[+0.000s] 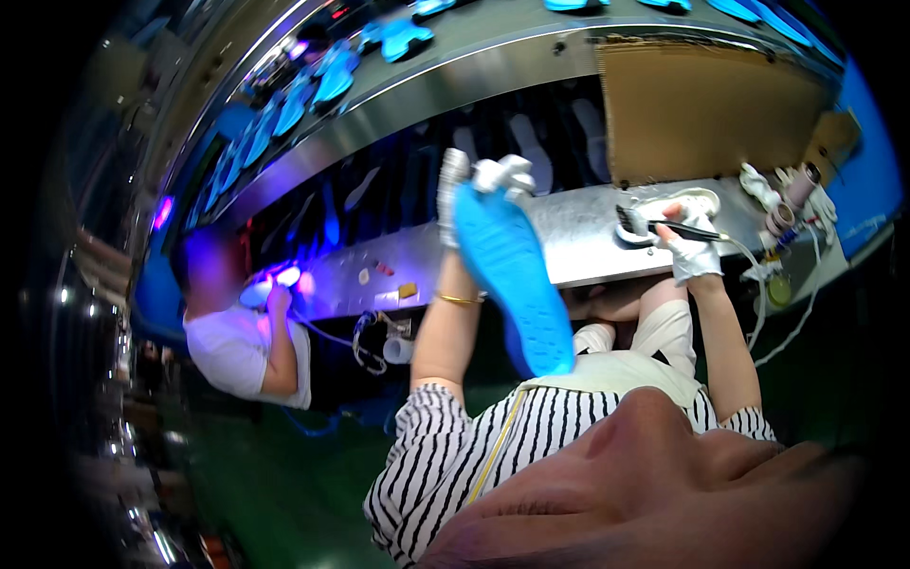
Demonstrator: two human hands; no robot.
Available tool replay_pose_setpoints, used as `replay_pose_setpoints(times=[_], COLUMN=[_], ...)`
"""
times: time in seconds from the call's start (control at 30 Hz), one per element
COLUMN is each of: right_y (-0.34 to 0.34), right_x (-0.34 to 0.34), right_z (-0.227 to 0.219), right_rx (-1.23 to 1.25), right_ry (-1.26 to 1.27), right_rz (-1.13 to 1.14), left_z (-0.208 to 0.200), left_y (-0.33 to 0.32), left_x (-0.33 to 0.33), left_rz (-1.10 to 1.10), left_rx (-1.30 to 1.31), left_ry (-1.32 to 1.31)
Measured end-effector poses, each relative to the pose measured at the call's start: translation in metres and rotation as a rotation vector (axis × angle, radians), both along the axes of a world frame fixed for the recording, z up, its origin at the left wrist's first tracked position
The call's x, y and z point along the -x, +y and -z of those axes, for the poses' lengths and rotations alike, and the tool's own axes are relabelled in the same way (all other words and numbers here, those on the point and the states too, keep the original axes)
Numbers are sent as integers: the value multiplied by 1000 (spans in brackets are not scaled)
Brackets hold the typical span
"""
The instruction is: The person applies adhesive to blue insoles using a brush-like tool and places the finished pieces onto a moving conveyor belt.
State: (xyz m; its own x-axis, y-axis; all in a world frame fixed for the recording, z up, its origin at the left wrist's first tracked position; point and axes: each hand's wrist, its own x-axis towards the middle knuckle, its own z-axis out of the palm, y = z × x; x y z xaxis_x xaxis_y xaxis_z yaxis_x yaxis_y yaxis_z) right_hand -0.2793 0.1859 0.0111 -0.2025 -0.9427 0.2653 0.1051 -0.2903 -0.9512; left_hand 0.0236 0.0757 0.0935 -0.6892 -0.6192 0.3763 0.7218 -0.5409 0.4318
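A bright blue shoe sole (509, 256) hangs in front of me, one end up near the bench edge and the other down by my waist. My left hand (483, 180), in a white glove, is closed around its upper end. In my right hand (690, 252), white-gloved with bare fingertips showing, is a black-handled brush (684, 229). Its dark bristle end points left, over the metal bench. A white oval dish (703, 198) sits just beyond the brush, partly hidden by my fingers.
Along the far side runs a conveyor (502, 36) carrying several blue soles. Below it is a dark shelf with more soles, beside a cardboard sheet (716, 109). Thread-like spools (804, 183) and a white cord (758, 284) lie right. A co-worker (248, 332) sits left, under purple light.
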Motion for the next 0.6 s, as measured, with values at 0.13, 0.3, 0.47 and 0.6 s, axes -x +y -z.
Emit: replay_pose_setpoints(times=[0.13,0.3,0.47,0.6], right_y=[6,-5,-38,-42], right_x=[-9,-44,-71,-82], right_z=[-19,-38,-51,-58], right_rx=[2,82,267,313], right_ry=[-15,13,260,243], right_rz=[-43,-221,-67,60], left_z=[62,73,74,80], left_y=[45,69,70,72], left_x=[14,17,43,72], left_rz=[-115,-505,-171,-404], left_rx=[-137,456,-256,-178], left_ry=[-114,-749,-80,-280])
